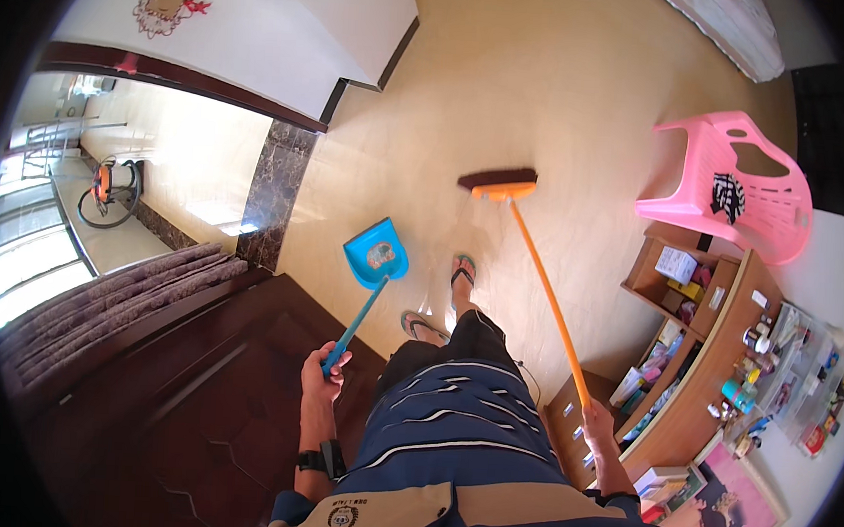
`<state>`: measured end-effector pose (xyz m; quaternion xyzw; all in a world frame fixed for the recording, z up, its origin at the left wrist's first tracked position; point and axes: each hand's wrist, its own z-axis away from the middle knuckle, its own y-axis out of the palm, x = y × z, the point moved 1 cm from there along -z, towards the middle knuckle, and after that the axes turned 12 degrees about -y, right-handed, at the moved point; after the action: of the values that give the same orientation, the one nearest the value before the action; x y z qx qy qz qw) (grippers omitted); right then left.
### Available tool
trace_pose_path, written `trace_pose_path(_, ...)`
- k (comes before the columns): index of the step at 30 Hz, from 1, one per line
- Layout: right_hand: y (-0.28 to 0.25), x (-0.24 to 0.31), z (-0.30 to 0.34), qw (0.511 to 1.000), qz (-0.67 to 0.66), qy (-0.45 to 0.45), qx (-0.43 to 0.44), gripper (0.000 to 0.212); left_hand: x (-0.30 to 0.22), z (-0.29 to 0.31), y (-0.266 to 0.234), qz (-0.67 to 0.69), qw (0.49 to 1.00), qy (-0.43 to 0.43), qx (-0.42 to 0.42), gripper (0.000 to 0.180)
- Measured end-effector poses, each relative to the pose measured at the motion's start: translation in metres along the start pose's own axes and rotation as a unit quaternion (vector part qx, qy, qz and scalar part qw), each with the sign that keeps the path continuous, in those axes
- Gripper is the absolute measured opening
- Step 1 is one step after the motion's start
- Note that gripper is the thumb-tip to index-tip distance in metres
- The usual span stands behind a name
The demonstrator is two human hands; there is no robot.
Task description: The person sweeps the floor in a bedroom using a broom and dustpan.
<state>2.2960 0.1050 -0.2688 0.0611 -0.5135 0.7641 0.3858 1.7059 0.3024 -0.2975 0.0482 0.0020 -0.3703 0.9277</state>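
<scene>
My left hand (325, 369) is closed round the blue handle of a dustpan (373, 253). The dustpan's pan is turned toward the floor ahead of my feet, and a pale patch shows inside it. In my right hand (600, 424) is the top of the long orange handle of a broom (547, 284). The broom's dark bristles meet the tiled floor (428, 140) ahead and slightly right of my feet, beyond the dustpan. Broom head and dustpan are apart.
A pink plastic chair (722, 189) with a black-and-white item on it stands at right. Below it is a wooden cabinet (715, 327) with open drawers and small bottles on top. A dark wooden door (176, 413) is at left. Through the doorway, an orange-and-black vacuum cleaner (106, 185) shows.
</scene>
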Motion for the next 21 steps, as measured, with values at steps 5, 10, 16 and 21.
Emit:
trace_pose_path(5,0.038,0.0,-0.123,0.993,0.069,-0.057,-0.075,0.028,-0.015,0.009,0.007,-0.036,0.999,0.016,0.029,0.038)
trace_pose_path(10,0.024,0.067,-0.294,0.998,0.004,0.058,-0.034,0.032,-0.039,0.021,0.009,-0.086,0.995,0.021,0.044,0.042)
trace_pose_path(16,0.037,0.123,-0.285,0.99,-0.057,0.129,-0.013,0.03,-0.079,0.007,-0.012,-0.135,0.987,0.014,0.088,0.049)
trace_pose_path(21,0.149,0.109,-0.108,0.982,-0.052,0.18,0.024,0.038,-0.134,-0.027,-0.02,-0.239,0.968,0.02,0.066,0.049)
